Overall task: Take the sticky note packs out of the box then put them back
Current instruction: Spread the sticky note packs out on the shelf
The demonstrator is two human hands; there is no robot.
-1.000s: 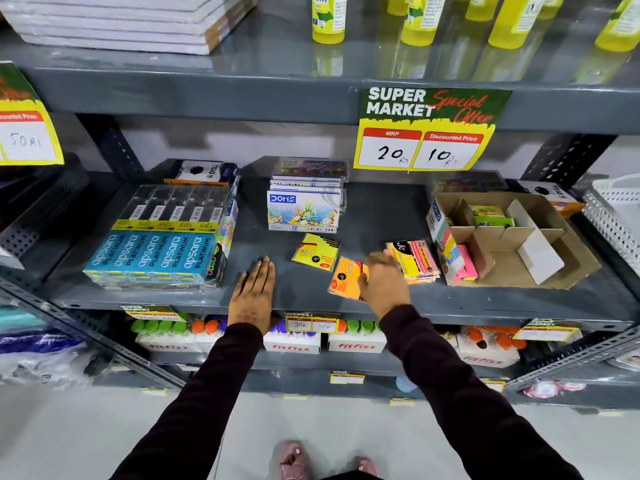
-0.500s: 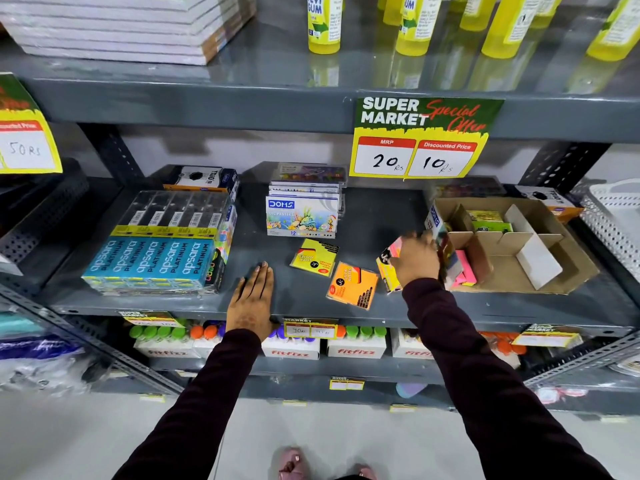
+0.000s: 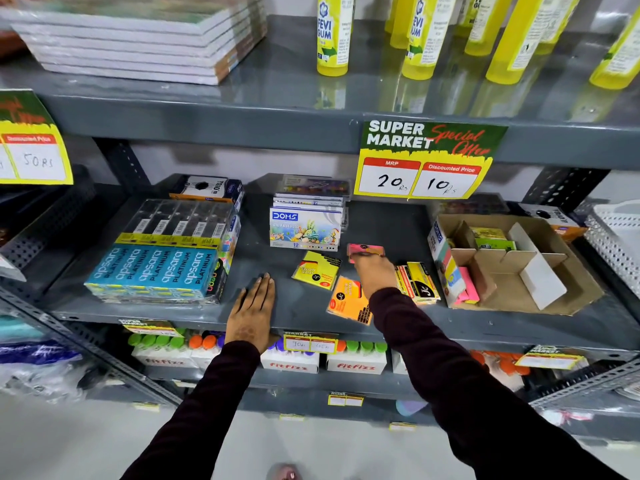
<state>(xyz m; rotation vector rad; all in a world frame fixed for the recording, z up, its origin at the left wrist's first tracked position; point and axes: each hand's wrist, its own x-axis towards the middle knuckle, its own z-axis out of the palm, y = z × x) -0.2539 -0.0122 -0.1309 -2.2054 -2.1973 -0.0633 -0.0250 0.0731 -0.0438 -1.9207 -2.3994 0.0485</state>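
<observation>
An open cardboard box sits at the right of the grey shelf, with green packs at its back and pink packs at its front left. My right hand is shut on a pink sticky note pack, held over the shelf left of the box. On the shelf lie a yellow pack, an orange pack and a small stack of packs beside my wrist. My left hand rests flat on the shelf's front edge, holding nothing.
A DOMS oil pastels box stack stands behind the loose packs. Apsara pencil boxes fill the left. A price sign hangs from the upper shelf, where glue bottles stand. A white basket is at far right.
My right hand went from the orange pack to the stack by the box, then came back left holding a pink pack. My left hand stayed flat on the shelf.
</observation>
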